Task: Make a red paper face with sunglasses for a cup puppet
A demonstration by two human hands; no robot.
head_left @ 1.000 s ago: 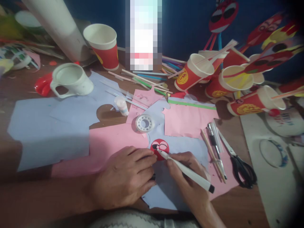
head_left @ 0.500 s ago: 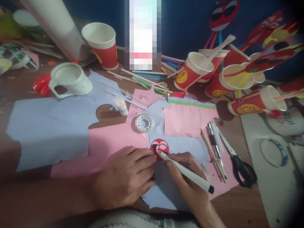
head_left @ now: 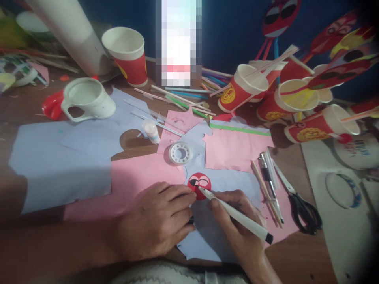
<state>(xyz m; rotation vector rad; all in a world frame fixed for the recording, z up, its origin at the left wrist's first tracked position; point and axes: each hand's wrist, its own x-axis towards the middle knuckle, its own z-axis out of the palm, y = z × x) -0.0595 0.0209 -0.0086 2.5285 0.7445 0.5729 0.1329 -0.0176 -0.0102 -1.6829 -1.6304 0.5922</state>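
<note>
A small red paper disc (head_left: 200, 182) with black eye marks lies on lilac paper (head_left: 231, 185) near the table's front. My left hand (head_left: 156, 219) rests flat beside it, fingertips pressing the disc's left edge. My right hand (head_left: 237, 227) is closed on a white marker pen (head_left: 237, 216). The pen's tip touches the disc's lower part and its black end points back to the right.
Pink sheets (head_left: 237, 150) and lilac sheets cover the table. A tape roll (head_left: 180, 153) lies just beyond the disc. Scissors (head_left: 304, 209) and pens (head_left: 268, 177) lie to the right. Red paper cups (head_left: 245, 90) with straws crowd the far right; a white mug (head_left: 87, 98) lies at left.
The pen has shifted slightly to the right on the disc, and my right hand moved with it. My left hand has stayed put.
</note>
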